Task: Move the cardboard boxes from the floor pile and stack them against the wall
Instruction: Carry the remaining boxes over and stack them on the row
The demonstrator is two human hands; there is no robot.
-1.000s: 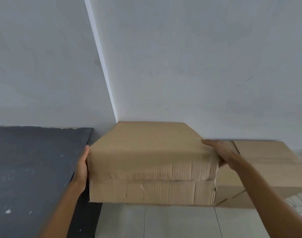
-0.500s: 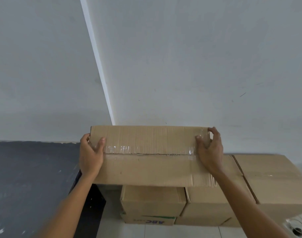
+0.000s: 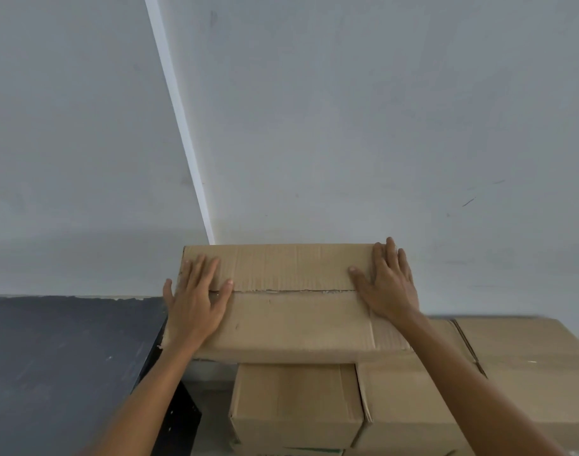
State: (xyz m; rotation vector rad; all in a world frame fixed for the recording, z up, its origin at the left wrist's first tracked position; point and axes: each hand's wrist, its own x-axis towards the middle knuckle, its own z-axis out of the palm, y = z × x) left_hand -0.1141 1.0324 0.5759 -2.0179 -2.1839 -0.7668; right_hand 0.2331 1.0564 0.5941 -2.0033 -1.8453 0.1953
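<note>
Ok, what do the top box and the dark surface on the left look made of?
Top box: brown corrugated cardboard, matte; fluting ridges show through the far flap, and the centre seam is ragged. Dark surface: matte black, likely a painted board, with pale scuffs and specks; wood or metal, I cannot tell.

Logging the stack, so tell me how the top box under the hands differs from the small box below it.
The top box is wider than the small box and juts past it on the left. The top box has the left hand and the right hand flat on it; the small box is untouched. Both are brown cardboard.
</note>
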